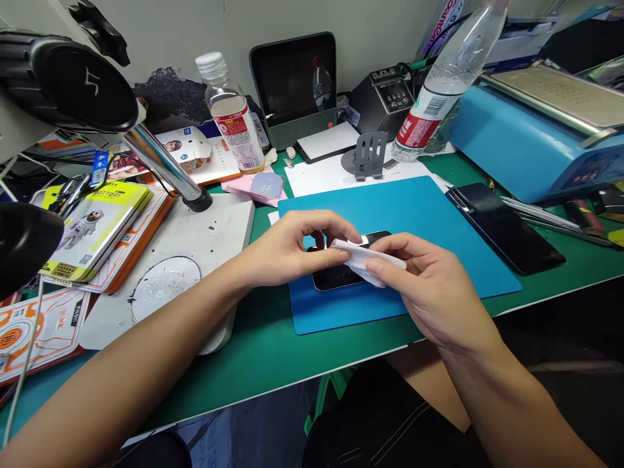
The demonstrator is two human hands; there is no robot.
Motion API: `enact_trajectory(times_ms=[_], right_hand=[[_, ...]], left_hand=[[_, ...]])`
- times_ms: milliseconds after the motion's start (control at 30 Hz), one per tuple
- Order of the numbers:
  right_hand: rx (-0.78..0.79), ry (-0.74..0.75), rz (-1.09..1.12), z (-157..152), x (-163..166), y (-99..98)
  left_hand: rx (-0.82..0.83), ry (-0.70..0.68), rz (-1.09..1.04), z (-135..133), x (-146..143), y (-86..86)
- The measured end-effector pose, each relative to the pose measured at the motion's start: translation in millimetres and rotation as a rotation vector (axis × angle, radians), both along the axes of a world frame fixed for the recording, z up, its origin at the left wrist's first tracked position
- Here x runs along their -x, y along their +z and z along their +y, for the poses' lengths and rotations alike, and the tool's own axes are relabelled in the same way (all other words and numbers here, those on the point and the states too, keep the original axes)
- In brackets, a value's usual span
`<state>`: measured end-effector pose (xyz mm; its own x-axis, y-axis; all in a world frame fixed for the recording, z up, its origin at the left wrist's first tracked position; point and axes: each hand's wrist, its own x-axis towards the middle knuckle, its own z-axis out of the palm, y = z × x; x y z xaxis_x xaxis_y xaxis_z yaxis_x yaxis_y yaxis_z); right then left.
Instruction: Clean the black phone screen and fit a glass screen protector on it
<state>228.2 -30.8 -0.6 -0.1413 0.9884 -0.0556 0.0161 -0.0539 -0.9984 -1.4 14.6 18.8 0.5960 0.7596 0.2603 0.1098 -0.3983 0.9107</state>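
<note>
Between both hands is a folded white wipe (366, 258), held just above a black smartphone (336, 276) that lies on the blue mat (341, 318). My left hand (302, 247) pinches the wipe's left end between thumb and fingers. With thumb and fingers closed, my right hand (424, 279) grips its other end. The hands and the wipe hide much of the phone.
Left of the mat stands a white microscope base (219, 240) with a metal post (160, 159). Battery boxes (97, 227) are stacked beyond it. A second black phone (507, 227), a blue machine (526, 143) and a tilted water bottle (429, 110) are at right.
</note>
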Motion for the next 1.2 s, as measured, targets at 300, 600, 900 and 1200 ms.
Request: enact_trajectory(times_ms=[300, 600, 900, 1200], right_hand=[[-0.579, -0.211, -0.379, -13, 9, 4.2], [-1.005, 0.286, -0.945, -33, 28, -9.6], [-0.884, 0.398, -1.253, -34, 43, -21.8], [-0.959, 0.457, -1.262, -14, 6, -17.2]], left_hand=[[-0.170, 0.149, 0.040, 3, 1, -3.3], [-0.223, 0.441, 0.096, 7, 1, -12.7], [-0.253, 0.457, 0.284, 5, 2, -12.8], [-0.228, 0.320, 0.435, 3, 0, -12.2]])
